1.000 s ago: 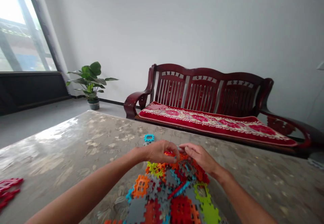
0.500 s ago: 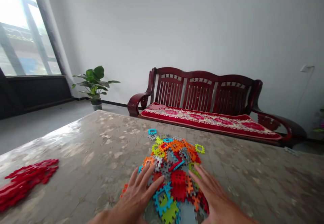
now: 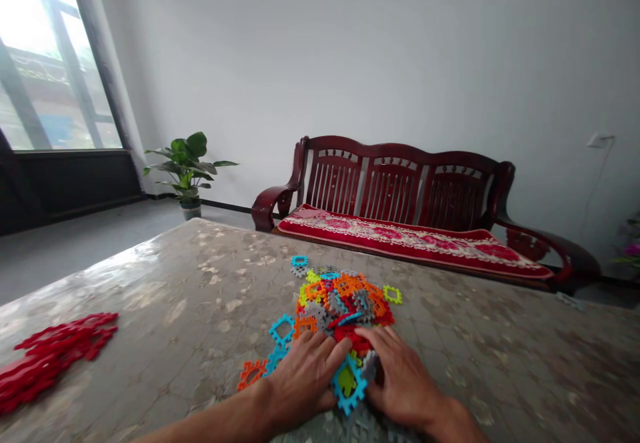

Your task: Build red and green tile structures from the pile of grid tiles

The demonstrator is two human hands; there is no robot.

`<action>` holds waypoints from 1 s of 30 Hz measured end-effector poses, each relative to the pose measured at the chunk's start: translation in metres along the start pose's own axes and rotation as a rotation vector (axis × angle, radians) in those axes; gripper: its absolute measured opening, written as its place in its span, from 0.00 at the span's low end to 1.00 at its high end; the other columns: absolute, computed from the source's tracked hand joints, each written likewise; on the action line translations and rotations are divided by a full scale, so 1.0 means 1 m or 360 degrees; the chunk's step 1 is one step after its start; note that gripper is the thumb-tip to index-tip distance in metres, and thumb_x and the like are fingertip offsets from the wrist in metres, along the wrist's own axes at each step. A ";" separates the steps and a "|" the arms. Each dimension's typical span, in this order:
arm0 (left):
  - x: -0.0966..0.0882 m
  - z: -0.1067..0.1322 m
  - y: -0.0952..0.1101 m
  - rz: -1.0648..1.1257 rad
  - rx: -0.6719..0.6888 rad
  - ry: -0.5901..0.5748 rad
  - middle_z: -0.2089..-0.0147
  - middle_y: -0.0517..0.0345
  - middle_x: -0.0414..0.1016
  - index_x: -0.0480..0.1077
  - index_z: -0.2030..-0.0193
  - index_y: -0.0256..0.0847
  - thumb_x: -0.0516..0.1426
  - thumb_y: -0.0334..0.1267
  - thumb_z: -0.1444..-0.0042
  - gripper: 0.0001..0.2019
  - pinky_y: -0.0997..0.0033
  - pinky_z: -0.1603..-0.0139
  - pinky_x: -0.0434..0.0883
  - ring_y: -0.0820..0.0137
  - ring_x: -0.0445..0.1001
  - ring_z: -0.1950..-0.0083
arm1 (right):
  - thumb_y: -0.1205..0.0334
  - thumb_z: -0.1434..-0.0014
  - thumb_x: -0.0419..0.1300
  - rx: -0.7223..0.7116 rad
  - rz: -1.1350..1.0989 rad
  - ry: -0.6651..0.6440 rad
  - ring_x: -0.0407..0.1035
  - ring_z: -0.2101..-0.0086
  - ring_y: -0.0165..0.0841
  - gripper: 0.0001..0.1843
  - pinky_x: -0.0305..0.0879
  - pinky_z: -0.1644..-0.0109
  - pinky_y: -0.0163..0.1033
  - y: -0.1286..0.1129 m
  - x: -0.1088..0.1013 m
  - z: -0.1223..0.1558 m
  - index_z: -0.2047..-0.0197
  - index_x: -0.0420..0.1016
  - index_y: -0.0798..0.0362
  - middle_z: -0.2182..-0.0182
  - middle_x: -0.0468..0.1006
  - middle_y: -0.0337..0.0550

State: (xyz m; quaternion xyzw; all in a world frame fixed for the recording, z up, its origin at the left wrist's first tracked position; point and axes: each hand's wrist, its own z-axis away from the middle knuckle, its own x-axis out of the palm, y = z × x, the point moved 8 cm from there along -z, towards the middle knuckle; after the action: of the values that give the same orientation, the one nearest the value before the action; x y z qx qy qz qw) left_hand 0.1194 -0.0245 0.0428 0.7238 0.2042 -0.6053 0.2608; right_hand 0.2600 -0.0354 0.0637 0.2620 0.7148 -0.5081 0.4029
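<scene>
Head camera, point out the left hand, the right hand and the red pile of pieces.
Left hand (image 3: pixel 303 383), head view, back of the hand.
Right hand (image 3: pixel 403 379), head view, back of the hand.
Red pile of pieces (image 3: pixel 55 361), head view, middle of the pile.

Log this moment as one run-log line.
left hand: on pile of plastic tiles | right hand: beside blue tile | red tiles: apart on table

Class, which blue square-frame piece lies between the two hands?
The blue frame piece between the left hand and right hand, lime piece showing through it; others lie beyond the left hand or up the pile.
</scene>
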 end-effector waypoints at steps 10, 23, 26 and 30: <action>-0.043 -0.043 -0.041 0.0327 -0.0256 0.0245 0.41 0.52 0.73 0.54 0.33 0.49 0.53 0.31 0.46 0.33 0.64 0.45 0.71 0.60 0.74 0.44 | 0.65 0.55 0.62 0.0341 -0.0447 0.0324 0.70 0.69 0.34 0.13 0.61 0.66 0.36 0.017 -0.025 -0.058 0.62 0.73 0.50 0.70 0.79 0.37; -0.058 0.026 -0.108 0.0032 -0.0712 0.0409 0.29 0.45 0.58 0.56 0.30 0.47 0.51 0.37 0.38 0.28 0.47 0.32 0.59 0.54 0.59 0.30 | 0.62 0.57 0.65 0.0418 -0.0453 0.0557 0.58 0.37 0.44 0.46 0.63 0.39 0.48 0.062 -0.038 -0.050 0.33 0.57 0.50 0.35 0.60 0.52; -0.027 0.072 -0.100 -0.0013 -0.0704 0.0297 0.26 0.49 0.54 0.54 0.29 0.55 0.55 0.51 0.40 0.33 0.37 0.33 0.56 0.47 0.52 0.27 | 0.57 0.56 0.66 0.0374 -0.0210 0.0466 0.51 0.34 0.45 0.46 0.48 0.30 0.52 0.069 -0.036 -0.008 0.33 0.60 0.50 0.33 0.59 0.52; 0.003 0.108 -0.086 -0.0017 -0.0686 0.0148 0.24 0.50 0.46 0.43 0.26 0.61 0.61 0.53 0.48 0.46 0.30 0.33 0.51 0.42 0.48 0.27 | 0.46 0.63 0.73 0.0358 -0.0107 0.0083 0.46 0.32 0.53 0.59 0.47 0.30 0.57 0.070 -0.015 0.040 0.30 0.57 0.47 0.29 0.49 0.53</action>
State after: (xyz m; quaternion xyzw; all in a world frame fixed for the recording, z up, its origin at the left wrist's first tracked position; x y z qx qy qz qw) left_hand -0.0162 -0.0250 0.0143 0.6774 0.3446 -0.5149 0.3965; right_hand 0.3349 -0.0482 0.0338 0.2944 0.6719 -0.5913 0.3349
